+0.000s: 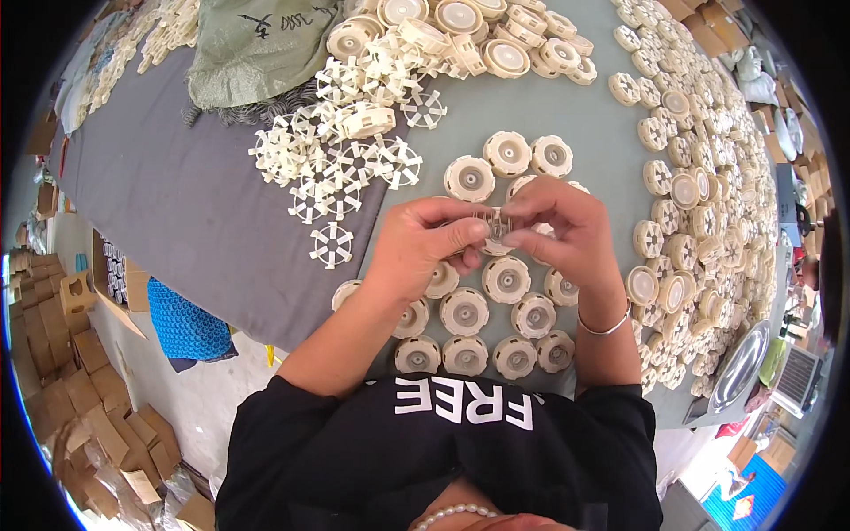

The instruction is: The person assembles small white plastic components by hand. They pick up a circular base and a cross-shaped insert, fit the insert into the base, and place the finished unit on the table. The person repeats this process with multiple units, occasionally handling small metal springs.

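My left hand (pixel 425 241) and my right hand (pixel 563 228) meet above the rows of round cream plastic caps. Both are closed, thumbs against fingers, on a small piece of thin metal wire (pixel 494 223) that looks like a spring; its full shape is hidden by the fingertips. Under and around my hands sit several round caps (pixel 506 280) with recessed middles, laid out in loose rows. To the left lies a heap of white spoked plastic rings (pixel 331 245), some overlapping.
A pile of cream round parts (pixel 460 18) stands at the back beside a green sack (pixel 257 53) resting on dark wiry pieces (pixel 257 111). Many assembled round parts (pixel 682 186) cover the table's right side. A metal tray (pixel 742 365) lies at the right edge; cardboard boxes (pixel 106 389) stand lower left.
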